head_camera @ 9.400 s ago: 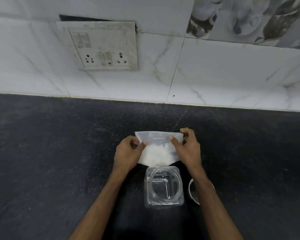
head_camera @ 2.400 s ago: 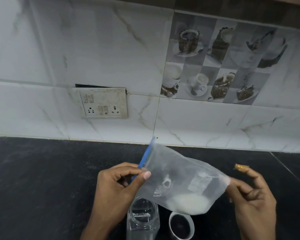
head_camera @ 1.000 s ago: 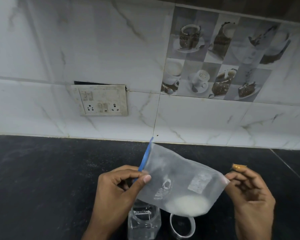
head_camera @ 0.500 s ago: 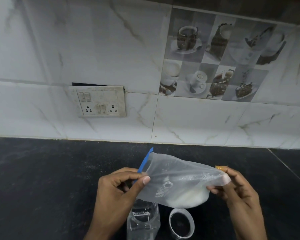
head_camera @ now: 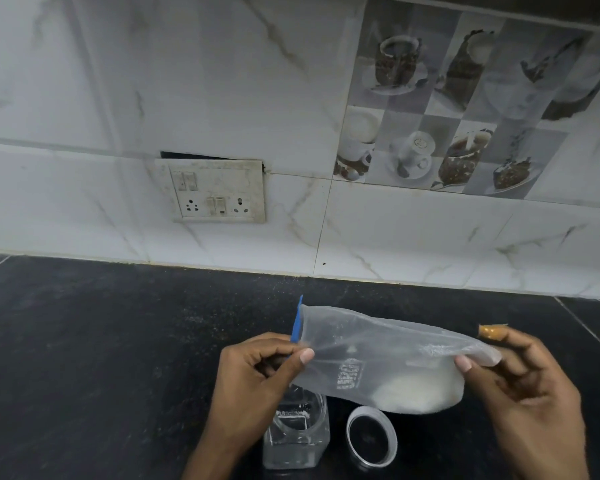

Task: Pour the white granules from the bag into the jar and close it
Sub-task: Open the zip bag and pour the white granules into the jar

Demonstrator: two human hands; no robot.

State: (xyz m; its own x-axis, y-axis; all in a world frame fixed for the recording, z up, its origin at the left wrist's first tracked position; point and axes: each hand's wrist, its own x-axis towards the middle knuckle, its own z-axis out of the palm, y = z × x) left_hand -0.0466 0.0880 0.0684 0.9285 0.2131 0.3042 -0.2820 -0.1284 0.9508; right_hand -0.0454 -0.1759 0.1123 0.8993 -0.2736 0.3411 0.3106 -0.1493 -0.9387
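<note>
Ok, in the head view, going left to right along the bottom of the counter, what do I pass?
Left hand pinching the bag's blue-edged mouth → clear jar, open, standing on the counter → loose lid lying flat → heap of white granules in the bag → right hand holding the bag's far end.

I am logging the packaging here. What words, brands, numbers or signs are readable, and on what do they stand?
None can be read.
Bag: a white printed block on its side, too blurred to read.
Jar: a raised mark on the clear wall, unreadable.
Switch plate: no legible marking.
Wall tile with cups: pictures only, no text.
</note>
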